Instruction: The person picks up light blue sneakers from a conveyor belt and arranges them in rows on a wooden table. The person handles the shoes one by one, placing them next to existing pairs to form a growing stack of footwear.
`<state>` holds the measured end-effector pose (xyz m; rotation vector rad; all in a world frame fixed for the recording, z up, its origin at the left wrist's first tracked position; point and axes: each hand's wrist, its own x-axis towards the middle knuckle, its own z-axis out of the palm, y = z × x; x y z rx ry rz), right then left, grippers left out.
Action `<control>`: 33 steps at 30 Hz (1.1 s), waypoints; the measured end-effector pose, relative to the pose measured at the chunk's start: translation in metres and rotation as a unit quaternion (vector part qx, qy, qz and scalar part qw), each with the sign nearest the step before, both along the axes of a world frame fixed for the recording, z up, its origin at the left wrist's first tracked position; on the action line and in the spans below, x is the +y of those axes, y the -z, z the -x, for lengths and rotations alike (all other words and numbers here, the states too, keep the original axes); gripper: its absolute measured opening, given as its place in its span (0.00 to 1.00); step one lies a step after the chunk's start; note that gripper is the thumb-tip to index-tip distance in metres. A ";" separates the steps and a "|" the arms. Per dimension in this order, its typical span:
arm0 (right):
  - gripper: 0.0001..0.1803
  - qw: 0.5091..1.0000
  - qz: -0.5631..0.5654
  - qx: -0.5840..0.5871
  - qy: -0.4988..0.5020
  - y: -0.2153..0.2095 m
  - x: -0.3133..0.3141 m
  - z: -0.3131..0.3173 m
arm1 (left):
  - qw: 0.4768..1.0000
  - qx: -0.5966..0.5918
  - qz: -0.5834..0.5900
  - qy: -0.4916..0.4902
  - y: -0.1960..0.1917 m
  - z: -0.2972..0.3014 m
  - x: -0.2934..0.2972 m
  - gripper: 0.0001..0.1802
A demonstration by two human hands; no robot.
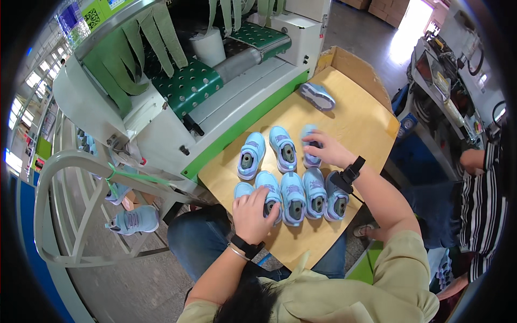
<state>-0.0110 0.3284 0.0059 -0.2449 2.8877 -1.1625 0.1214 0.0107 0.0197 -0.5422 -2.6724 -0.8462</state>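
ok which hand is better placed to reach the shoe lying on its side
Probably the right hand: it is at the far row of shoes, closer to the side-lying shoe. The left hand is at the near row of shoes, farther off.

Left of the white-and-green conveyor machine (231,116), a row of bright windows (24,110), with a blue panel (32,242) lower down. Just beside its near right side, a tan tabletop (371,113); near its left end, a pale tubular metal rack (64,261) above grey floor (118,296). Beyond its right end, more grey floor, stacked brown cardboard boxes (390,9) and a glaring patch of light (412,29). Well to its right, a cluttered workbench (431,70), finer items too small to tell.
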 end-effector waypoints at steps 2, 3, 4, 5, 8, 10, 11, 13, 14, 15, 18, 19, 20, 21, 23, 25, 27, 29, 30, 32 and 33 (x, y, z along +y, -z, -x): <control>0.31 0.972 0.139 -0.188 0.009 -0.042 -0.023 0.009 | 1.000 -0.002 0.007 -0.007 0.000 -0.001 -0.002 0.25; 0.30 0.986 0.095 -0.120 0.070 -0.042 -0.015 0.027 | 1.000 -0.002 0.005 -0.003 -0.001 -0.002 0.000 0.25; 0.30 0.989 0.050 -0.052 0.129 -0.039 -0.005 0.050 | 1.000 -0.003 0.004 0.000 -0.002 -0.002 0.001 0.25; 0.31 0.991 0.024 0.041 0.124 -0.036 0.010 0.073 | 1.000 0.000 0.003 0.002 -0.003 0.000 0.001 0.25; 0.33 0.943 -0.163 0.198 0.214 -0.020 0.048 0.126 | 1.000 -0.004 0.000 0.004 -0.005 0.000 0.001 0.25; 0.33 0.958 -0.150 0.043 0.239 0.007 0.073 0.141 | 1.000 0.004 -0.008 0.005 -0.001 0.001 0.000 0.25; 0.33 0.957 -0.144 -0.034 0.249 0.016 0.080 0.147 | 1.000 0.009 -0.012 0.005 0.001 0.001 0.001 0.25; 0.31 0.949 -0.149 -0.023 0.277 0.033 0.083 0.144 | 1.000 0.002 -0.013 0.002 0.000 0.001 0.003 0.25; 0.30 0.943 -0.166 -0.016 0.286 0.039 0.086 0.140 | 1.000 0.003 -0.014 0.003 -0.001 0.002 0.005 0.25; 0.30 0.937 -0.183 -0.011 0.298 0.045 0.091 0.134 | 1.000 0.003 -0.013 0.010 -0.001 0.003 0.006 0.25; 0.29 0.960 0.018 -0.162 0.227 0.015 0.092 0.103 | 1.000 0.003 0.003 0.005 -0.001 0.000 0.001 0.25; 0.27 0.950 0.141 -0.170 0.221 0.009 0.093 0.087 | 1.000 0.000 0.006 0.009 -0.002 -0.002 0.001 0.26; 0.25 0.966 0.137 -0.119 0.182 0.004 0.095 0.067 | 0.999 -0.022 0.018 0.025 -0.006 -0.001 0.000 0.26; 0.23 0.979 0.131 -0.070 0.139 -0.016 0.083 0.042 | 0.998 -0.046 0.028 0.038 -0.012 0.000 -0.003 0.26; 0.19 0.986 0.145 -0.054 0.061 -0.065 0.051 -0.015 | 0.966 -0.221 -0.120 0.060 -0.013 0.011 -0.013 0.28; 0.20 0.997 0.081 0.007 -0.006 -0.099 0.028 -0.065 | 0.811 -0.393 -0.419 0.110 -0.004 0.050 -0.026 0.41; 0.23 0.990 0.093 0.051 -0.093 -0.123 -0.001 -0.104 | 0.655 -0.448 -0.606 0.055 -0.055 0.062 -0.012 0.41; 0.25 0.978 0.008 0.075 -0.196 -0.138 -0.030 -0.118 | 0.521 -0.531 -0.621 0.247 -0.080 0.054 0.011 0.35; 0.25 0.985 0.028 0.059 -0.159 -0.133 -0.028 -0.127 | 0.529 -0.532 -0.614 0.245 -0.094 0.053 0.018 0.33; 0.27 0.986 0.113 0.120 0.027 -0.107 -0.016 -0.141 | 0.555 -0.514 -0.617 0.216 -0.116 0.048 0.024 0.32; 0.27 0.970 0.151 0.155 0.110 -0.095 -0.012 -0.141 | 0.572 -0.490 -0.630 0.190 -0.125 0.047 0.025 0.31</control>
